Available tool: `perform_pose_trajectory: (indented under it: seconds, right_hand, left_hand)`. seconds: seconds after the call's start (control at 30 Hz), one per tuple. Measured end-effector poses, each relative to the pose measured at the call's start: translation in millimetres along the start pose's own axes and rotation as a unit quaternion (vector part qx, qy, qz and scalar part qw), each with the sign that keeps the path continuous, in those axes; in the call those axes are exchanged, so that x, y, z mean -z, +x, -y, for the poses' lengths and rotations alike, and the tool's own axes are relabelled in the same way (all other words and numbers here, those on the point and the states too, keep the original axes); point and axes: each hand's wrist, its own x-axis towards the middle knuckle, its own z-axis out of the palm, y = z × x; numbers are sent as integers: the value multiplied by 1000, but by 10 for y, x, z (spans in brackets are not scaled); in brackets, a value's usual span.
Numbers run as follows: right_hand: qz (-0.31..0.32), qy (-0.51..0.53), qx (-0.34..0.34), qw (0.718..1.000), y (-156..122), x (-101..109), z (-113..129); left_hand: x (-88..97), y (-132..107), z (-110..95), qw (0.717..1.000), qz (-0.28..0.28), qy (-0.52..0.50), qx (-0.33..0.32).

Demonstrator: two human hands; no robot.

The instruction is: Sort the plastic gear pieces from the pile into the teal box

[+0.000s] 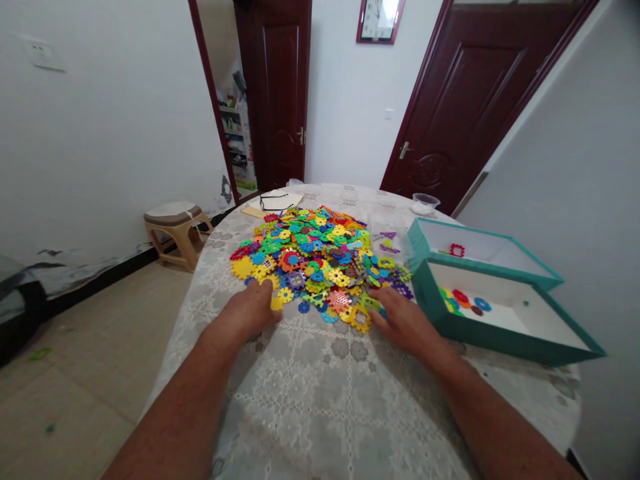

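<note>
The right hand (404, 321) has thumb and fingers apart at a yellow-green plastic piece (371, 303); whether the left hand (250, 308) grips the yellow plastic piece (277, 303) beside its fingers, I cannot tell; the multicoloured heap of flat plastic shapes (320, 243) has the hands at its four and eight o'clock; an open teal, white-lined rectangular box (515, 344) stands past three o'clock.

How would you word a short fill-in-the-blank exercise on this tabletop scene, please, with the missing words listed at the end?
1. The nearer teal, white-lined open box stands to the ____ of the heap of multicoloured plastic pieces.
2. By the thumb and index finger of the left hand shows a flat plastic piece coloured ____.
3. The low stool with tan legs and a cushioned top stands on the person's ____ side.

Missing words: right; yellow; left.
</note>
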Motion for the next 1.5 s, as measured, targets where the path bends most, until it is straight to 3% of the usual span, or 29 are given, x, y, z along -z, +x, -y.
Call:
perform_pose_trajectory:
  seconds: [0.13,0.27,0.4,0.53,0.67,0.83,0.9,1.0,1.13,1.3,1.5]
  right_hand:
    - [50,34,7,998,-3,-73,8]
    - [51,60,-5,997,19,-111,67]
    - [49,70,-20,996,50,-150,103]
    - [40,89,-26,995,72,-108,183]
    - [53,185,-3,981,47,-19,346]
    - [91,272,23,958,27,28,402]
    - [52,244,10,968,46,4,321]
    - [-27,121,-23,992,74,-81,135]
    - [2,33,-65,997,70,-191,-44]
    - [39,60,-67,995,74,-188,-65]
    - [14,172,-93,981,101,-102,-24]
  left_hand:
    - [3,17,64,997,-6,-37,-68]
    - [117,-44,-6,980,8,-129,-150]
    - [134,-165,-316,945,25,-223,-240]
    - [-80,-235,-672,919,43,-261,-292]
    - [-279,-220,-837,914,39,-287,-284]
    - [-285,-190,-819,924,12,-225,-310]
    - [-252,-198,-797,926,-3,-212,-311]
    - [-213,-220,-780,930,-7,-205,-304]
    - [-207,-232,-782,931,11,-201,-304]
    - [-281,-197,-762,930,5,-175,-322]
    - [-332,-187,-766,919,7,-181,-349]
